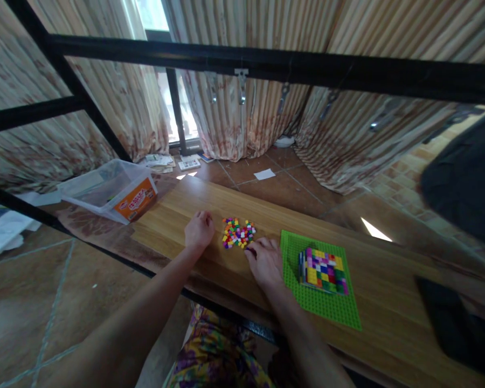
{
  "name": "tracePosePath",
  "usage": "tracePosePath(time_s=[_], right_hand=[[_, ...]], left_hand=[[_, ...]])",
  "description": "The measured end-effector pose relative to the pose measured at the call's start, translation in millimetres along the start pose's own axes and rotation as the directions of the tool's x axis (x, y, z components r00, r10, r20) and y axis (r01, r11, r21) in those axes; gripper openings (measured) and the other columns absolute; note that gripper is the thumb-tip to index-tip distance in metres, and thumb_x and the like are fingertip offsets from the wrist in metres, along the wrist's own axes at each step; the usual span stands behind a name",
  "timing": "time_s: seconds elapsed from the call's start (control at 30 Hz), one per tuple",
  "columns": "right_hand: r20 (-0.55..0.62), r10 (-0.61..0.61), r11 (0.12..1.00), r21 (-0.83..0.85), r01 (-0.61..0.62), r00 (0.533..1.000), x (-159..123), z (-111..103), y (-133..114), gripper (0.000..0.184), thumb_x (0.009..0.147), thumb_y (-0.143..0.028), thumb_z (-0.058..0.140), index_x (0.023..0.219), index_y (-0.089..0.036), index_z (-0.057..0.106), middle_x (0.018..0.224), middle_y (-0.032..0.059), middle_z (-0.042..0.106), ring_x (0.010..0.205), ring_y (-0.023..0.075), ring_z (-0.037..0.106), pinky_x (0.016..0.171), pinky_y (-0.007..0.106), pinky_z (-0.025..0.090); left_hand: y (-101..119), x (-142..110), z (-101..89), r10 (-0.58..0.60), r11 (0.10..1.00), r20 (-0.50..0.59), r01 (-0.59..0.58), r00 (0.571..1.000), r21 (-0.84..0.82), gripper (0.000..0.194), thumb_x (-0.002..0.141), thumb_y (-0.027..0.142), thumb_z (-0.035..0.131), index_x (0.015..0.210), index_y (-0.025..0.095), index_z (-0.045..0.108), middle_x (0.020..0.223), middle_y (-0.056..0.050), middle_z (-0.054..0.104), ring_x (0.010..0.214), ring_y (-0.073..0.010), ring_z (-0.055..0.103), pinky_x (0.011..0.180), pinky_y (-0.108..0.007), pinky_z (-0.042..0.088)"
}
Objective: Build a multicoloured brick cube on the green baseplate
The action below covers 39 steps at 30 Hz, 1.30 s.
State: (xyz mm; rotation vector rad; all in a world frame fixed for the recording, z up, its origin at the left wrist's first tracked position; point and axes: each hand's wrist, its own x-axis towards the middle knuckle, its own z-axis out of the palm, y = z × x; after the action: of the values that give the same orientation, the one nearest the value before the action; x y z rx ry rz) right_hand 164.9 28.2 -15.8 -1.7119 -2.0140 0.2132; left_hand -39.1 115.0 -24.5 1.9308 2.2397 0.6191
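A loose pile of small multicoloured toy bricks (239,234) lies on the wooden tabletop between my hands. My left hand (199,230) rests just left of the pile, its fingers curled closed; whatever may be inside them is hidden. At the pile's lower right edge, my right hand (265,260) has its thumb and fingertips pinched at a small purple brick (248,249). Beside that hand lies a green studded baseplate (327,310). A block built of many coloured bricks (322,271) stands on it, several layers high.
A clear plastic bin (105,186) with an orange label stands at the table's left end. A dark flat object (448,318) lies at the right end. Black metal bars (267,59) cross above the far side, before striped curtains (242,118). Papers lie on the tiled floor.
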Motion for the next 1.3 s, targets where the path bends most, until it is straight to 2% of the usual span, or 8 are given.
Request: tracePosePath(time_s=[0.17,0.3,0.47,0.6,0.77,0.97,1.1,1.3], right_hand=[[-0.072,0.056,0.975,0.219,-0.039,0.996,-13.4,-21.9,-17.5,0.016,0.090,-0.024,0.051,0.087,-0.019,0.065,0.089,0.0072,0.067,0.089,0.0219,0.058,0.083,0.034,0.043],[-0.030,0.218,0.817,0.553,-0.165,0.975,-40.1,-47.1,-23.8,0.013,0.088,-0.028,0.053,0.086,-0.021,0.064,0.078,0.0017,0.067,0.072,0.0152,0.062,0.068,0.026,0.047],[-0.043,0.437,0.681,0.669,-0.299,0.898,-72.8,-74.4,9.9,0.018,0.083,-0.035,0.061,0.089,-0.020,0.068,0.082,0.0029,0.071,0.074,0.0165,0.066,0.070,0.028,0.052],[-0.170,0.533,0.740,0.569,-0.360,0.829,-80.7,-99.3,54.9,0.027,0.081,-0.040,0.062,0.096,-0.020,0.073,0.096,0.0070,0.074,0.085,0.0209,0.069,0.080,0.034,0.053],[-0.229,0.392,0.917,0.171,-0.360,0.891,-66.5,-118.8,82.5,0.028,0.084,-0.032,0.052,0.093,-0.019,0.075,0.093,0.0082,0.074,0.082,0.0214,0.068,0.078,0.034,0.051],[-0.115,0.381,0.910,-0.131,-0.394,0.917,-50.3,-113.8,81.4,0.027,0.086,-0.022,0.050,0.095,-0.023,0.075,0.099,0.0069,0.074,0.084,0.0222,0.069,0.076,0.034,0.049],[-0.083,0.437,0.876,-0.189,-0.445,0.896,-46.2,-111.5,80.9,0.024,0.087,-0.024,0.051,0.096,-0.024,0.073,0.095,0.0057,0.075,0.080,0.0230,0.069,0.070,0.033,0.046],[-0.114,0.453,0.878,-0.116,-0.465,0.884,-44.3,-110.5,85.2,0.017,0.083,-0.029,0.057,0.090,-0.024,0.072,0.087,0.0034,0.076,0.076,0.0214,0.068,0.067,0.031,0.043]], left_hand=[[0.0,1.2,-0.8,-0.011,1.000,0.000,0.011,1.000,0.014,0.025,0.093,0.026,0.041,0.099,0.024,0.065,0.108,-0.006,0.067,0.095,-0.0205,0.064,0.072,-0.029,0.044],[0.3,2.8,-1.4,-0.005,0.999,-0.013,0.005,1.000,0.035,0.026,0.092,0.027,0.041,0.098,0.023,0.066,0.107,-0.006,0.068,0.093,-0.0211,0.065,0.070,-0.029,0.044],[0.8,4.0,-1.1,0.001,0.999,-0.021,0.000,1.000,0.053,0.028,0.092,0.028,0.041,0.099,0.022,0.068,0.107,-0.007,0.069,0.092,-0.0222,0.065,0.068,-0.030,0.043],[0.8,4.7,-0.8,-0.015,0.998,-0.027,0.016,1.000,0.061,0.029,0.092,0.029,0.041,0.100,0.022,0.068,0.109,-0.007,0.069,0.091,-0.0228,0.065,0.068,-0.031,0.043],[0.9,4.7,-1.7,-0.006,0.998,-0.017,0.007,1.000,0.055,0.029,0.092,0.028,0.042,0.100,0.022,0.068,0.108,-0.007,0.068,0.092,-0.0225,0.064,0.069,-0.030,0.044],[1.2,4.6,-1.2,-0.007,0.999,-0.025,0.008,1.000,0.041,0.028,0.091,0.027,0.042,0.099,0.022,0.069,0.108,-0.007,0.068,0.090,-0.0222,0.064,0.070,-0.031,0.044],[0.2,5.0,0.9,-0.012,0.999,-0.025,0.013,1.000,0.046,0.028,0.091,0.028,0.043,0.100,0.022,0.069,0.107,-0.008,0.068,0.090,-0.0228,0.064,0.069,-0.031,0.044],[-0.3,4.0,1.2,-0.005,0.999,-0.033,0.006,0.999,0.042,0.027,0.091,0.027,0.042,0.099,0.021,0.068,0.106,-0.007,0.068,0.092,-0.0225,0.064,0.068,-0.030,0.043]])
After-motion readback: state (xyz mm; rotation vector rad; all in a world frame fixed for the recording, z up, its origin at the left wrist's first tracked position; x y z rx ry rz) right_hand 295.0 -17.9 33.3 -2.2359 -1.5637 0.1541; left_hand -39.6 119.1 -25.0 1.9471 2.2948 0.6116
